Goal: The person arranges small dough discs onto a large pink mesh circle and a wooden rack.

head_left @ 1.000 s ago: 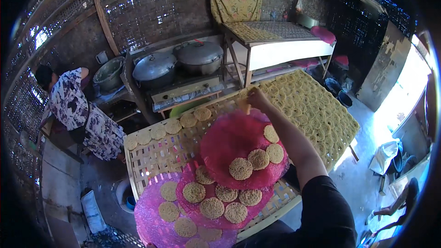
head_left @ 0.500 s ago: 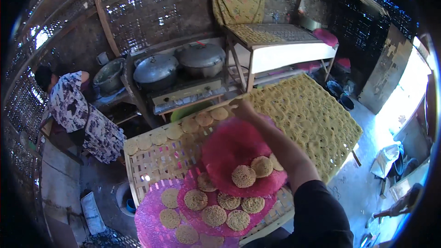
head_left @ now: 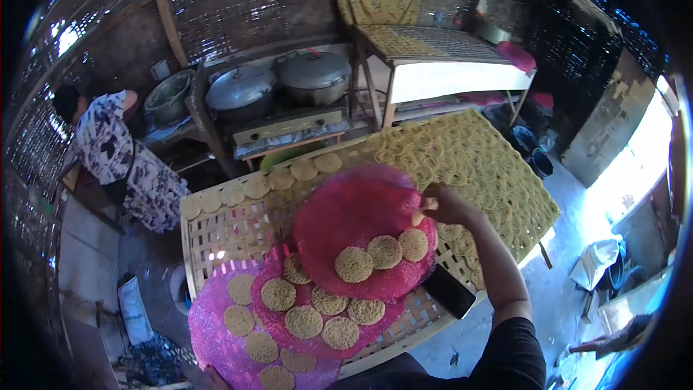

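Observation:
My right hand (head_left: pixel 439 205) is at the right rim of the top pink mesh sheet (head_left: pixel 346 209). Its fingers are bent together there; whether they pinch the rim or something small is unclear. Three round noodle-like cakes (head_left: pixel 385 252) lie along the near side of that sheet. Beneath it, a second pink sheet (head_left: pixel 328 343) bears several more cakes (head_left: pixel 303 322). A paler pink sheet (head_left: pixel 206 318) at the lower left also holds cakes. At the lower edge, a brownish sliver beside the pale sheet may be my left hand (head_left: pixel 216 377); its fingers are hidden.
The woven bamboo rack (head_left: pixel 209 235) has a row of cakes along its far edge. Many cakes (head_left: pixel 469 166) cover its right side. A black phone (head_left: pixel 449 292) lies near my right forearm. Lidded pots (head_left: pixel 242 94) and a person (head_left: pixel 123 152) are farther back.
My right hand has drawn back from the rack's far edge to the right rim of the top pink sheet. The phone has come into sight. My view has shifted slightly.

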A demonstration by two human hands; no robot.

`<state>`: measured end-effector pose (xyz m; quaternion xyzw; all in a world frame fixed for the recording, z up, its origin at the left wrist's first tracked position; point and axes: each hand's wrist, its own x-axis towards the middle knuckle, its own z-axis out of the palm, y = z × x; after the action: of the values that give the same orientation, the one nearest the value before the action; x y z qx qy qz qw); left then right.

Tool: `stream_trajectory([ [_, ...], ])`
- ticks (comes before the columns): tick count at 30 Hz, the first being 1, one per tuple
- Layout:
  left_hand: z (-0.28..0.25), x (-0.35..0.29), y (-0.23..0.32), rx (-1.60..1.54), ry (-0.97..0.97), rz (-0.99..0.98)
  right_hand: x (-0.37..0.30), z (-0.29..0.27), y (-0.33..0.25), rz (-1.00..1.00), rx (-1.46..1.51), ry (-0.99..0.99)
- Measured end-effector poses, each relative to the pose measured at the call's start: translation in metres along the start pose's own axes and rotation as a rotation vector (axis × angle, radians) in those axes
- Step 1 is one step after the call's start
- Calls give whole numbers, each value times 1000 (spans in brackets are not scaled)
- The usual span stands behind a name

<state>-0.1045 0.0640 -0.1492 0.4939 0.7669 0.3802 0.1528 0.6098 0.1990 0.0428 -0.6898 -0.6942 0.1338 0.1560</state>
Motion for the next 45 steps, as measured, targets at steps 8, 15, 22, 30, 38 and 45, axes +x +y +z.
stream_trajectory([
  [8,-8,3,49,-144,-109,-147,85,11,-161,-100,650,158],
  [15,-34,2,90,-143,-348,-200,226,221,-357,-151,987,-121],
  [22,-44,6,85,-318,-356,-203,283,339,-429,-16,666,-41],
  [30,-38,9,60,-399,-304,-128,224,254,-443,-512,114,183],
  [38,-29,9,54,-405,-328,-3,106,220,-383,-907,-176,-347],
  [45,-24,7,42,-298,-351,61,146,185,-365,-914,166,-366],
])
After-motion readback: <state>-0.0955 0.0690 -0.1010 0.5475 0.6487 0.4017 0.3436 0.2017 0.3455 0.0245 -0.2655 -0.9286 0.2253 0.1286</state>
